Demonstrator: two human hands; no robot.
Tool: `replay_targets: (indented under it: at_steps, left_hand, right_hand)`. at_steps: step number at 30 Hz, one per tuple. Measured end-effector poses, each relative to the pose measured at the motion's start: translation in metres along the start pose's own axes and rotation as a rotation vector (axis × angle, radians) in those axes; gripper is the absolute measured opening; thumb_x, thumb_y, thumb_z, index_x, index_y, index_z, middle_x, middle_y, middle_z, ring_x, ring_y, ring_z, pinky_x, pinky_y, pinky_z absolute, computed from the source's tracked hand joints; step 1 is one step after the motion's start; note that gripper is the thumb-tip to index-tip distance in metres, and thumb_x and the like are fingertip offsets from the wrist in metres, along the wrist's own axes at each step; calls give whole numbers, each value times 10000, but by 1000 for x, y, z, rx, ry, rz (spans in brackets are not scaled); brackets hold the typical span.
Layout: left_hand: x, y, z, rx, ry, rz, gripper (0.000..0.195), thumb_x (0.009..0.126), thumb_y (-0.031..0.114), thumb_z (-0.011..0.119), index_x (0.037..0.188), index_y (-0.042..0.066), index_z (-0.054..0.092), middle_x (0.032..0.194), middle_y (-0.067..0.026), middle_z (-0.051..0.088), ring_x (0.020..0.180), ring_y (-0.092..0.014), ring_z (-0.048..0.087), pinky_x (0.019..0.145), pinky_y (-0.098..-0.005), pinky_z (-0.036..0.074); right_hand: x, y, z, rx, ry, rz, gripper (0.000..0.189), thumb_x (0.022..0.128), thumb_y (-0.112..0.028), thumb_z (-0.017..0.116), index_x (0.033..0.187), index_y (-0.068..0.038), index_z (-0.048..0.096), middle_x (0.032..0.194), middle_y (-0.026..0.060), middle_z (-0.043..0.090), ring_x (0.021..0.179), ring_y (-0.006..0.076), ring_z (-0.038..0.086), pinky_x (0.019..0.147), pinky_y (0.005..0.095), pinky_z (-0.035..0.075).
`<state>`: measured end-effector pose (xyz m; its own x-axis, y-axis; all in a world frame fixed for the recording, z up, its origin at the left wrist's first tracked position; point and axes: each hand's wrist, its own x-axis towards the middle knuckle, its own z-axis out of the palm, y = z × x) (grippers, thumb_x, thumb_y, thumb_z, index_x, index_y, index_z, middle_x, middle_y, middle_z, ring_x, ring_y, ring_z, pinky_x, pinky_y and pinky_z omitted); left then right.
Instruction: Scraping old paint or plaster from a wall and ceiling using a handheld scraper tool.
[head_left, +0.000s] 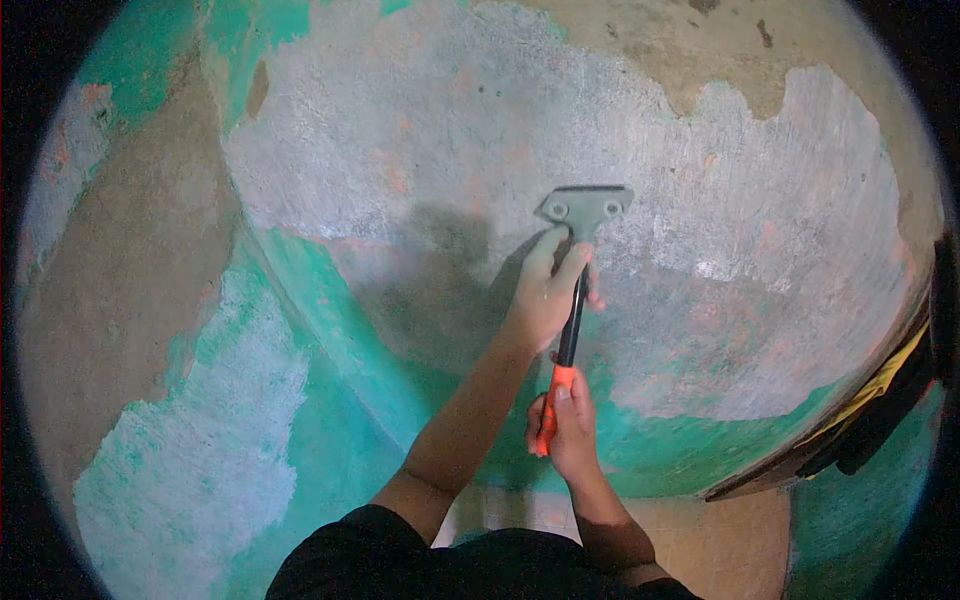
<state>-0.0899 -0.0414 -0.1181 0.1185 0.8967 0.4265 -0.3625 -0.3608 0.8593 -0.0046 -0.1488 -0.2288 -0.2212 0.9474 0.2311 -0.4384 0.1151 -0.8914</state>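
Note:
A long-handled scraper (590, 206) with a wide grey head and a dark blade edge lies over the wall (450, 135), whose surface shows patches of pale whitish coat, green paint and bare grey-brown plaster. My left hand (551, 289) grips the upper black shaft just below the head. Lower down, my right hand (566, 424) is closed around the orange grip at the handle's end. Whether the blade touches the wall cannot be told. Shadows of the arms and tool fall on the wall to the left of the head.
A wall corner (289, 300) runs down the left, with another patchy green, white and brown wall (135, 277) beyond it. At the right edge, yellow and black cloth-like items (877, 390) hang by a dark edge. A light tan floor (697, 532) shows below.

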Motion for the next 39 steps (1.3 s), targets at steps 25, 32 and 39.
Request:
replay_targets:
  at_steps: [25, 32, 39]
  left_hand:
    - [92, 119, 9, -334, -520, -3, 376, 1023, 360, 479, 1280, 88, 450, 755, -9, 480, 588, -101, 450, 562, -287, 420]
    - [97, 127, -4, -448, -588, -62, 348, 1013, 348, 507, 1240, 89, 453, 773, -23, 491, 593, -106, 453, 570, -294, 427]
    - [102, 130, 0, -477, -564, -30, 246, 1006, 307, 523, 1090, 84, 460, 777, -44, 506, 598, -126, 486, 572, -308, 449]
  right_hand:
    - [59, -83, 84, 250, 87, -306, 489, 1059, -387, 336, 1481, -140, 308, 611, 46, 436, 360, 106, 361, 343, 229, 312]
    - [55, -88, 123, 199, 172, -315, 504, 1057, -396, 328, 1481, -125, 299, 594, 27, 409, 350, 99, 338, 329, 226, 285]
    - [57, -93, 130, 339, 156, -309, 537, 1065, -401, 311, 1518, -135, 201, 588, 16, 369, 333, 67, 287, 286, 191, 239]
